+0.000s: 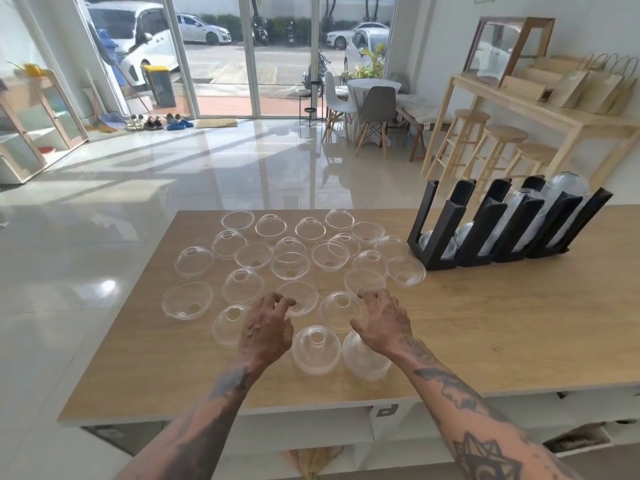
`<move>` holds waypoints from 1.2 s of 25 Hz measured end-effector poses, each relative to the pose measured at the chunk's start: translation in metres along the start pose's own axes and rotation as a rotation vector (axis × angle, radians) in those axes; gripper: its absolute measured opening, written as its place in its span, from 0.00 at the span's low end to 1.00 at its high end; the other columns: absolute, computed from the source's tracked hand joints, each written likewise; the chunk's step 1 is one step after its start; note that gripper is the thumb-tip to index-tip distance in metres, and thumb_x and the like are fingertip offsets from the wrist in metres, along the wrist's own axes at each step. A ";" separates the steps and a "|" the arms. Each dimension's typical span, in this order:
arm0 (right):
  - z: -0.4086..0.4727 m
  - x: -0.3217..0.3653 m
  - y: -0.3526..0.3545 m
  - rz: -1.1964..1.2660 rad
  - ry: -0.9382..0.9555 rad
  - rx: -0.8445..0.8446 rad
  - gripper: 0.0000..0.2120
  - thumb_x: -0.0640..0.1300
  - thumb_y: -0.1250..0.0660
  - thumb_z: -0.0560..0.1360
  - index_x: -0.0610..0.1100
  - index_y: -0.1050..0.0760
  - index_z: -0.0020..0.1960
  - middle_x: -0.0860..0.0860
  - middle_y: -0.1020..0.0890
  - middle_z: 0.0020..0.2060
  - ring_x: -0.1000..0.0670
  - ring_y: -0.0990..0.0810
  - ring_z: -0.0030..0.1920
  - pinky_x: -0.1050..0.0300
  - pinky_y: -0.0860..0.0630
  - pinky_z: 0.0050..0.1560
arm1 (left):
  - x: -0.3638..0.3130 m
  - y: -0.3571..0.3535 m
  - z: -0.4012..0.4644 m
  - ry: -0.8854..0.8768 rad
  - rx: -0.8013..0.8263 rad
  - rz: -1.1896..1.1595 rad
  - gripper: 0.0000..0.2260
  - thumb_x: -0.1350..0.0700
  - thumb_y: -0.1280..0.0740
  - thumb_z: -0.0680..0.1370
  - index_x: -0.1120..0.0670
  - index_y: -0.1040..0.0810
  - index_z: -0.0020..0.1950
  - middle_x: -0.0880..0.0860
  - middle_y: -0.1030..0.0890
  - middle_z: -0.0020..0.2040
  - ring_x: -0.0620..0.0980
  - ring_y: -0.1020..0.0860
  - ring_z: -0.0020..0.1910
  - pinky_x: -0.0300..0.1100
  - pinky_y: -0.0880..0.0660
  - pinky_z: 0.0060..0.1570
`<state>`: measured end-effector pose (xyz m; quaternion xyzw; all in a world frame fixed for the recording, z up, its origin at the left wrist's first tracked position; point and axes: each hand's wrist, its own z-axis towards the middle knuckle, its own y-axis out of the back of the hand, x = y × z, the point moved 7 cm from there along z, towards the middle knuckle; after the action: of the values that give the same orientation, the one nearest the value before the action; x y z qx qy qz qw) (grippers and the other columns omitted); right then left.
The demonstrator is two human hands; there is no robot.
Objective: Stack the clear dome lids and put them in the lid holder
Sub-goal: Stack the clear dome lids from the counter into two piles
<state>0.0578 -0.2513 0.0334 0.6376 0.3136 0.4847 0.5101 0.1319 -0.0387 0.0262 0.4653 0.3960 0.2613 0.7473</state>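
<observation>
Nearest, two bare forearms are reaching forward over the wooden worktop (485,306), and both hands are hovering above the loose clear dome lids (291,265) with fingers loosely curled and spread, holding nothing. The left hand (266,327) is hanging with its fingertips over an upturned lid (300,296), partly covering another lid (227,323) just to its left. The right hand (381,323) is poised above a lid (365,355) lying under its wrist, its fingertips near a hole-up lid (338,308); whether either hand is touching plastic cannot be told. Between the two wrists a single dome lid (314,349) is sitting hole-up.

Beyond the fingers, the remaining lids are lying scattered singly across the worktop, some dome-up, some rim-up, several touching or overlapping at the rims.

Farther off, ahead and to the right of the right hand, the black lid holder (450,216) is standing on the worktop, with stacks of clear lids already leaning in its slots.

Past the worktop's far edge, wooden stools (502,140) are standing by a high wooden table (554,114) holding paper bags (595,86), and glass doors (221,57) are showing parked cars outside.
</observation>
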 end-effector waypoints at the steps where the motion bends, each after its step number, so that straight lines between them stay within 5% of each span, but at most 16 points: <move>1: 0.007 0.006 -0.002 -0.025 0.019 0.024 0.30 0.57 0.35 0.75 0.52 0.38 0.73 0.47 0.33 0.68 0.46 0.31 0.65 0.50 0.31 0.64 | 0.000 -0.004 0.005 -0.041 0.058 0.074 0.24 0.55 0.30 0.73 0.52 0.26 0.69 0.55 0.26 0.63 0.55 0.27 0.61 0.48 0.27 0.59; 4: 0.023 0.022 -0.012 -0.136 0.068 0.097 0.34 0.56 0.31 0.73 0.53 0.41 0.74 0.46 0.36 0.68 0.45 0.35 0.66 0.50 0.31 0.64 | 0.001 -0.014 0.018 -0.127 0.170 0.251 0.29 0.52 0.30 0.71 0.48 0.31 0.72 0.54 0.29 0.68 0.54 0.30 0.65 0.47 0.32 0.62; 9: 0.040 0.031 -0.034 -0.220 0.073 0.178 0.37 0.54 0.27 0.69 0.53 0.41 0.73 0.45 0.38 0.67 0.44 0.37 0.66 0.50 0.31 0.64 | 0.004 -0.032 0.026 -0.134 0.180 0.259 0.20 0.52 0.31 0.75 0.49 0.26 0.67 0.53 0.27 0.65 0.53 0.30 0.63 0.46 0.33 0.62; 15: 0.045 0.036 -0.041 -0.209 0.121 0.089 0.31 0.48 0.27 0.69 0.50 0.35 0.69 0.47 0.36 0.66 0.46 0.35 0.63 0.55 0.28 0.55 | 0.007 -0.030 0.020 -0.092 0.063 0.156 0.10 0.58 0.35 0.79 0.53 0.21 0.60 0.54 0.23 0.57 0.54 0.25 0.57 0.47 0.26 0.58; 23: 0.045 0.044 -0.039 -0.228 0.228 0.046 0.34 0.55 0.27 0.68 0.52 0.36 0.69 0.51 0.31 0.66 0.45 0.34 0.63 0.52 0.33 0.63 | 0.003 -0.001 0.017 -0.061 -0.076 0.048 0.10 0.60 0.36 0.81 0.55 0.21 0.61 0.55 0.20 0.52 0.53 0.23 0.53 0.45 0.22 0.44; 27: 0.039 0.045 -0.021 -0.129 0.228 0.009 0.35 0.54 0.27 0.67 0.51 0.36 0.70 0.47 0.33 0.66 0.44 0.32 0.63 0.51 0.32 0.63 | -0.005 0.025 0.020 -0.051 -0.159 -0.100 0.11 0.61 0.36 0.81 0.56 0.22 0.62 0.55 0.21 0.51 0.53 0.23 0.51 0.48 0.22 0.47; 30: 0.032 0.040 0.006 -0.029 0.221 -0.023 0.36 0.54 0.26 0.66 0.51 0.36 0.69 0.47 0.35 0.64 0.45 0.29 0.60 0.50 0.27 0.59 | -0.008 0.051 0.021 0.083 -0.304 -0.418 0.11 0.62 0.35 0.80 0.57 0.21 0.61 0.55 0.19 0.51 0.51 0.21 0.49 0.45 0.23 0.50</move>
<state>0.1007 -0.2280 0.0505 0.5698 0.3717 0.5481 0.4866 0.1440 -0.0333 0.0801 0.2445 0.4700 0.1764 0.8296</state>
